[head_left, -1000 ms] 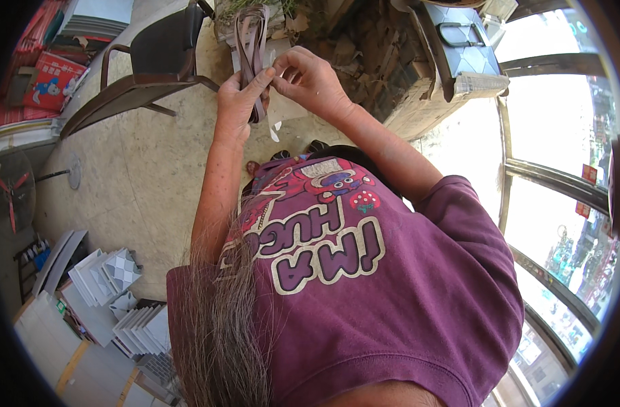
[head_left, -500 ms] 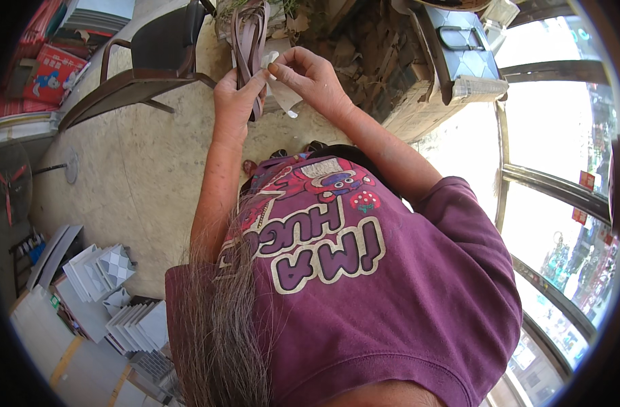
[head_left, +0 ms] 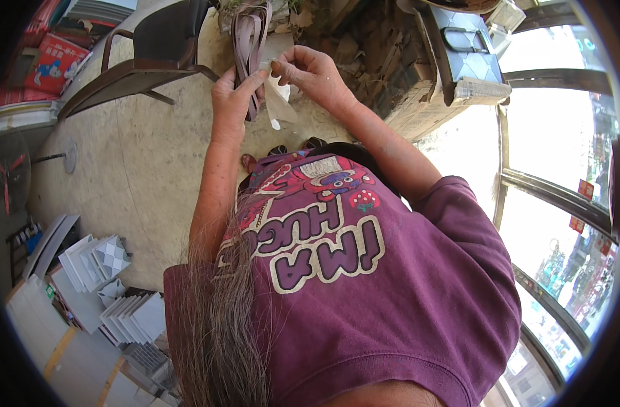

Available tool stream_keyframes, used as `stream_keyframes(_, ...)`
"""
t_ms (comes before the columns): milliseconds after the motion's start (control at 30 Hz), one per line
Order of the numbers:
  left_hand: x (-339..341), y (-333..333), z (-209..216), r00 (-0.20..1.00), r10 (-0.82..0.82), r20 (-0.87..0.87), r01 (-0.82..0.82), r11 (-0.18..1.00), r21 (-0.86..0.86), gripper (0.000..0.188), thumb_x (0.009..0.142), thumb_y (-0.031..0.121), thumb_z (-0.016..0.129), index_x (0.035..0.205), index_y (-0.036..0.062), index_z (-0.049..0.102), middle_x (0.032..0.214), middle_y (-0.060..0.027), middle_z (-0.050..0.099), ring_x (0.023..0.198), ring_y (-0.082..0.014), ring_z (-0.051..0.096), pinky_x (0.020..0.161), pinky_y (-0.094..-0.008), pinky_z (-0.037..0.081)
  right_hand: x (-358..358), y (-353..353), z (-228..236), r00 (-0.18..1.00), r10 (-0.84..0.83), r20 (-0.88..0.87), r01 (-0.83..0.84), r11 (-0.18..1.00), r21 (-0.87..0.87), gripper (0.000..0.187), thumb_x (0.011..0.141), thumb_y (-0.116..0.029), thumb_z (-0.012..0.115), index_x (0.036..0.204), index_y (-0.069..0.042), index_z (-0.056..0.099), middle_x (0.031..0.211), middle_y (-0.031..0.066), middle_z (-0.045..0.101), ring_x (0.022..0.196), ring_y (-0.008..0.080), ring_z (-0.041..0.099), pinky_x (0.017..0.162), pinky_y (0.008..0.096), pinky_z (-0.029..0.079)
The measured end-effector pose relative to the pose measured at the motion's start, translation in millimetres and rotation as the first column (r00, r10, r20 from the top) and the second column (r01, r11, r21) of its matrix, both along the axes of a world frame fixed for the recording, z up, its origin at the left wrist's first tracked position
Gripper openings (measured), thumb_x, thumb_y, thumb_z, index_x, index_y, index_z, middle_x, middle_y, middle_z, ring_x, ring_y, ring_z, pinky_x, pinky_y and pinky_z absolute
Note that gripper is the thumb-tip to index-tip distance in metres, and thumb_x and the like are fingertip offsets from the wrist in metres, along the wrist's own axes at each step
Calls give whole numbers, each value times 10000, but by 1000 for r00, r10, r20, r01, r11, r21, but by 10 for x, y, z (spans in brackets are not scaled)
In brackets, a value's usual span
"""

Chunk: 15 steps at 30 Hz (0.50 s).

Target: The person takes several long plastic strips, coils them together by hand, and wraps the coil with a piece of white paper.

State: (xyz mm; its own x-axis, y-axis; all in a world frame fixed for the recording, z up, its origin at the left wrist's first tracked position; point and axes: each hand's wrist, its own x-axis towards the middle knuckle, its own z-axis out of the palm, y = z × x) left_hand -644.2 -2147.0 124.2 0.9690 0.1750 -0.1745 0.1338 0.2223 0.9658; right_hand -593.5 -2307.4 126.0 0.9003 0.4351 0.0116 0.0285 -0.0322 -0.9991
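Note:
My left hand is closed around a looped bundle of flat mauve ribbon, whose loops stand up above the fingers and whose lower end pokes out below. Close beside it, my right hand has thumb and forefinger pinched together. A thin translucent strip with white bits, perhaps tape or film, dangles between the two hands. Its upper part reaches up to the fingertips. Whether the right fingers grip that strip or something smaller cannot be made out.
Ahead on the left is a dark chair with wooden arms. Beyond my right hand stands a large open carton with brown scraps; a blue-and-white patterned case rests by it. Folded cartons and boards stand at the lower left. Windows line the right.
The white bit that was up at my right fingertips now hangs lower, and the translucent strip has swung down. My left hand keeps its hold on the ribbon bundle.

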Motion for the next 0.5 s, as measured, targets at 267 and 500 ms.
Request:
stream_keyframes(267,-29,45,7,1000,22,10,-21,998,-52,120,817,168,660,815,82,577,610,5,534,516,-70,487,470,-206,365,-1,-13,-11,1000,17,4,-17,1000,13,239,878,-225,603,860,13,593,774,30,626,685,79,580,646,239,476)
stream_keyframes(500,-52,61,-23,998,58,7,-59,998,11,135,831,175,652,848,59,584,618,9,527,519,-59,473,469,-204,359,24,-95,9,936,-54,348,172,933,-317,172,811,-191,642,865,-31,613,807,84,641,663,167,624,620,280,490)
